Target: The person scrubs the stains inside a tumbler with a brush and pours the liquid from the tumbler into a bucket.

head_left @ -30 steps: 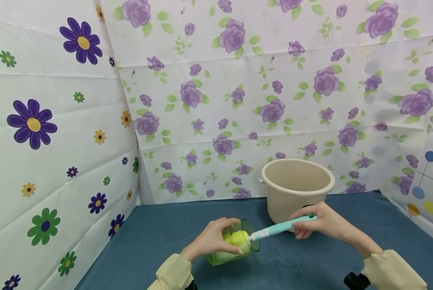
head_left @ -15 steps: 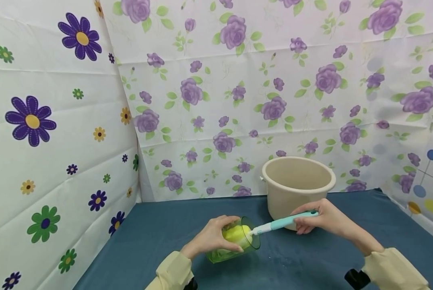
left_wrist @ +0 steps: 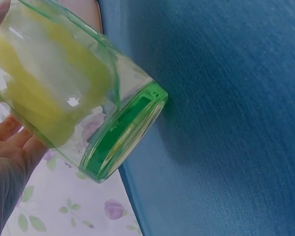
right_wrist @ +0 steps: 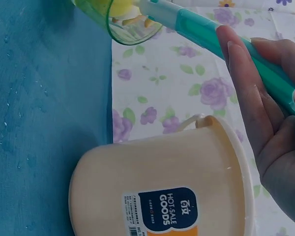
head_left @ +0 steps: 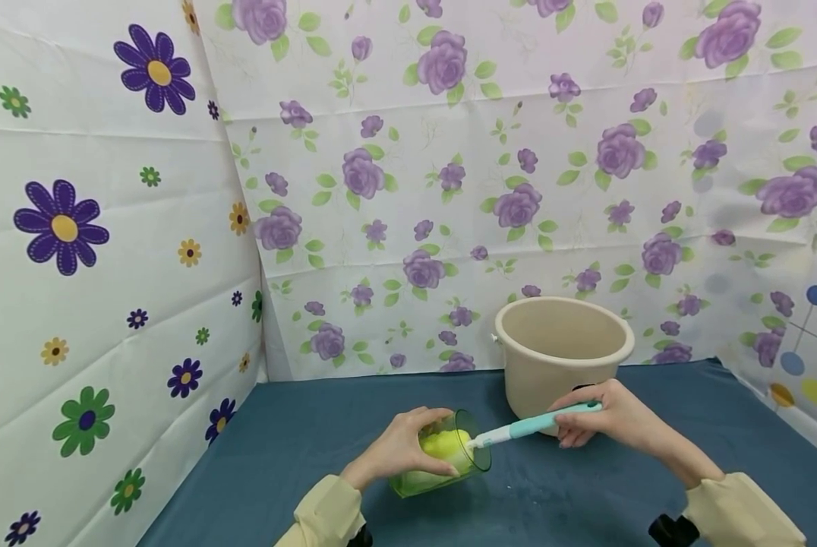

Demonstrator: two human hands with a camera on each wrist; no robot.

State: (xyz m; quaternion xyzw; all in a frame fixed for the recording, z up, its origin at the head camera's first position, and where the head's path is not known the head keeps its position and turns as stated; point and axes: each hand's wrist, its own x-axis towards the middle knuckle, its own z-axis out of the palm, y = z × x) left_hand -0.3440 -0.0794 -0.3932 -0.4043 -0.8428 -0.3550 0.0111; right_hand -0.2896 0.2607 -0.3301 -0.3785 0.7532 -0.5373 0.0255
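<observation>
My left hand point(head_left: 403, 448) grips a clear green glass point(left_wrist: 101, 93) around its side, tilted with its mouth toward the right. Inside the glass sits the yellow-and-white sponge head point(head_left: 451, 447) of a cup brush. The brush's teal and white handle point(head_left: 528, 425) sticks out of the mouth, and my right hand point(head_left: 603, 416) pinches it near its end. In the right wrist view, thumb and fingers point(right_wrist: 246, 88) close on the teal part of the handle. The left wrist view shows the sponge pressed along the glass wall, short of the thick green base point(left_wrist: 125, 135).
Behind my right hand a beige bucket point(head_left: 538, 380) stands on the blue cloth point(head_left: 326, 425), a label point(right_wrist: 162, 211) on its side. Water drops dot the cloth in the right wrist view. Flowered sheets point(head_left: 381, 228) hang at the back and left.
The sponge turned and shifted slightly toward the glass mouth, then back inward, as my right hand worked the handle. The left hand kept its grip on the glass.
</observation>
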